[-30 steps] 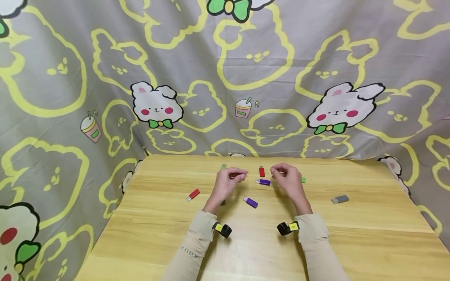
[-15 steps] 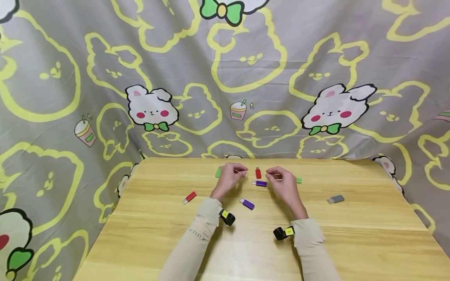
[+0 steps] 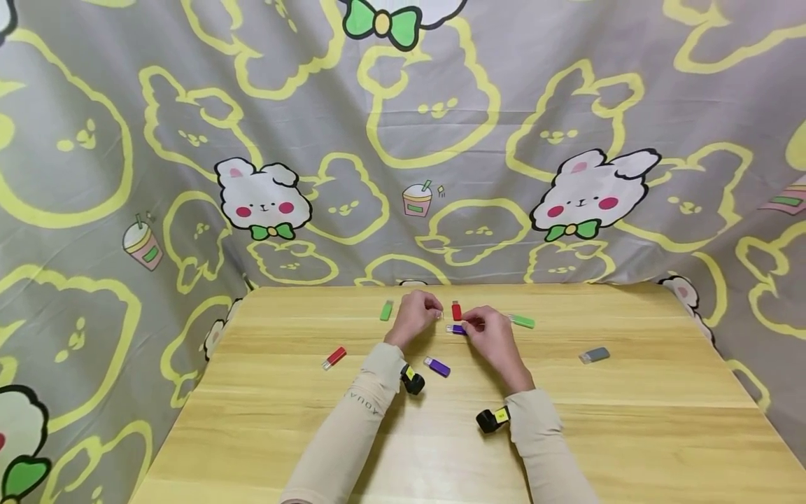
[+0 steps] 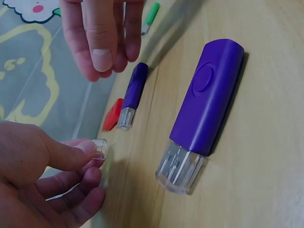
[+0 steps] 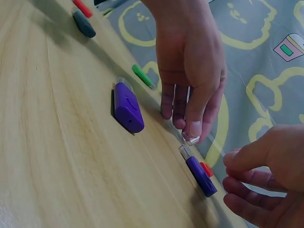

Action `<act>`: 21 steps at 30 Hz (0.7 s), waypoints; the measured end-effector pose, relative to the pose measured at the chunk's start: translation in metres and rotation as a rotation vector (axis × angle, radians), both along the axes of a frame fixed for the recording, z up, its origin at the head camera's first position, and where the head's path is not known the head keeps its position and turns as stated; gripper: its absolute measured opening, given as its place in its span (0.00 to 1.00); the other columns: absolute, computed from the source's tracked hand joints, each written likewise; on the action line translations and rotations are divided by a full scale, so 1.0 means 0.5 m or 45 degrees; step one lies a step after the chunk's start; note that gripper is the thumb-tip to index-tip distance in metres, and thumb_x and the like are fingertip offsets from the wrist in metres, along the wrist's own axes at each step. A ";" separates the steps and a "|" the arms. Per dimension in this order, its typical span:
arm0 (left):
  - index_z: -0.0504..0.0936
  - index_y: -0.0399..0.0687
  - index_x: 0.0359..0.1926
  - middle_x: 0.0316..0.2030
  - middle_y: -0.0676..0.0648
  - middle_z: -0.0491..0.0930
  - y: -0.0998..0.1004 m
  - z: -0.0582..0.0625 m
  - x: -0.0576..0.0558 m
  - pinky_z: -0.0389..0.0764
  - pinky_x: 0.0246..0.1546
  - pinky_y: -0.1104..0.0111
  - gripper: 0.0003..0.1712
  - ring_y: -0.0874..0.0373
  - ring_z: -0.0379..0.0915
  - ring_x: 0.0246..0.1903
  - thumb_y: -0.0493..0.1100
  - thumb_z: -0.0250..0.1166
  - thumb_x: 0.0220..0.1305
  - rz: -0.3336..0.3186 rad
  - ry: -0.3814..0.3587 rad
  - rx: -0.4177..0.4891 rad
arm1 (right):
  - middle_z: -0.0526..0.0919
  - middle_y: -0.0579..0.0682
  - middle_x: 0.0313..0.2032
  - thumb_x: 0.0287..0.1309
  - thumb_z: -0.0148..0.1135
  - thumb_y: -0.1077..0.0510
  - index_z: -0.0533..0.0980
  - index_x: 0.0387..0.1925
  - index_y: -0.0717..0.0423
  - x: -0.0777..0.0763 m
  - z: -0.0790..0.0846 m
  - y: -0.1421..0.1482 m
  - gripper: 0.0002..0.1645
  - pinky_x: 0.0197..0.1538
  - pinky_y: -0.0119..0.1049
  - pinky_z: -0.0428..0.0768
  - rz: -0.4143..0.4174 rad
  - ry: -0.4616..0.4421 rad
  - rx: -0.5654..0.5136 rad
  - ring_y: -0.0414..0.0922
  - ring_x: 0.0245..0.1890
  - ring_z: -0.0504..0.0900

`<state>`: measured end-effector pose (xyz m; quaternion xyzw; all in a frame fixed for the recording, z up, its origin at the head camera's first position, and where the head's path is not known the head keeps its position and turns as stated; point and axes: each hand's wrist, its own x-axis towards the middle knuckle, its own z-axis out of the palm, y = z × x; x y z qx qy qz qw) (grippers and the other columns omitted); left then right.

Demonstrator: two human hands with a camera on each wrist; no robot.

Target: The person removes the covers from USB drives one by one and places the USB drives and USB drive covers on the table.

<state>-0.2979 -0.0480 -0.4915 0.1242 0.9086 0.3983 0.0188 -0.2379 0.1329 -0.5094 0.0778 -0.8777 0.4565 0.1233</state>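
Close to the far edge of the counter [image 3: 655,420], past its middle, the left hand [image 3: 415,313] pinches a small clear cap [image 4: 99,148] between thumb and forefinger, above the wood. The right hand [image 3: 490,334] faces it, thumb and fingers apart with a gap showing in its own wrist view.

Patterned cloth [image 3: 453,140] hangs along the far edge, bounding the reach there; both far corners show, while the near edge is cut off. Room for the arms lies toward that near edge, where a broad stretch of wood runs between and beside the two sleeves [image 3: 352,427]. On the left-edge side lies a red drive [image 3: 334,358]; toward the right edge, well apart, a grey drive [image 3: 595,355].

Between the hands, a second red drive [image 3: 456,311] points its plug at the far edge, and just nearer lies a purple drive [image 3: 457,330], its body partly hidden by the right fingertips in the head view. A green drive [image 3: 387,310] rests left of the left hand, another green drive [image 3: 522,322] beside the right. A dark drive [image 5: 84,23] shows only in the right wrist view.

The other purple drive [image 4: 206,99], nearer the forearms, has its plug inside a transparent cover [image 4: 180,167]. What fills the pinched cap, if anything, is too small to tell.
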 end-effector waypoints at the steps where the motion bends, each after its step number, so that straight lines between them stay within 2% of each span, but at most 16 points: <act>1: 0.90 0.39 0.36 0.33 0.47 0.89 0.001 -0.001 0.000 0.82 0.44 0.64 0.04 0.55 0.82 0.37 0.30 0.70 0.63 0.001 -0.006 -0.011 | 0.87 0.58 0.38 0.59 0.71 0.70 0.86 0.41 0.65 0.001 0.000 -0.001 0.08 0.43 0.46 0.84 0.000 0.000 0.006 0.51 0.38 0.84; 12: 0.92 0.42 0.36 0.33 0.48 0.89 0.015 -0.007 -0.009 0.82 0.47 0.64 0.04 0.53 0.83 0.42 0.33 0.70 0.64 0.021 0.021 -0.168 | 0.86 0.56 0.37 0.57 0.71 0.72 0.87 0.37 0.64 -0.003 -0.007 -0.013 0.06 0.42 0.45 0.85 0.003 0.059 0.099 0.50 0.37 0.85; 21: 0.90 0.40 0.41 0.36 0.48 0.89 0.008 -0.001 0.000 0.83 0.46 0.64 0.05 0.54 0.83 0.42 0.33 0.68 0.67 0.017 0.028 -0.091 | 0.86 0.55 0.37 0.57 0.71 0.71 0.87 0.38 0.65 0.000 -0.006 -0.021 0.06 0.44 0.44 0.85 -0.013 0.040 0.188 0.50 0.38 0.86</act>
